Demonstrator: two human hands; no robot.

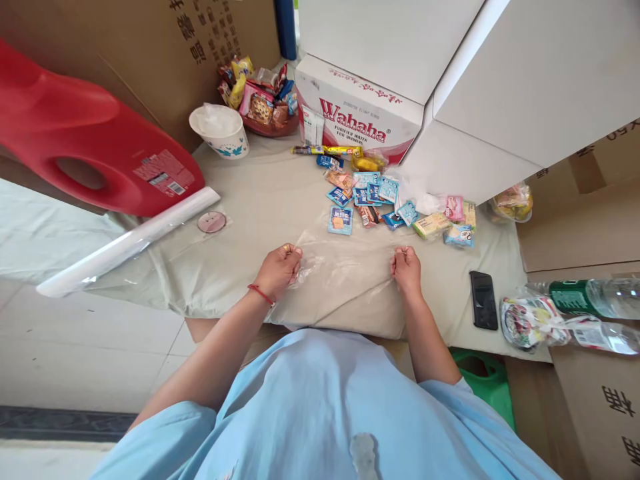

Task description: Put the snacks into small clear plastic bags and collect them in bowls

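Note:
A clear, thin sheet of plastic film [345, 270] stretches between my two hands, low over the beige cloth. My left hand [281, 268], with a red cord on its wrist, is closed in a pinch on the film's left side. At the other side my right hand [406, 268] also pinches the film, fingers curled in. Whether it is a single sheet or a flat bag, I cannot tell. Just beyond the film lie several small wrapped snacks, among them a blue snack packet [341, 220] and a yellow-green packet [431, 225].
A white plastic roll [130, 243] lies at left beside a red jug [100, 133]. Behind stand a paper tub [230, 143], a bowl of snacks [270, 125] and a Wahaha carton [357, 110]. On the right are a phone [483, 300] and a plastic bottle [615, 298].

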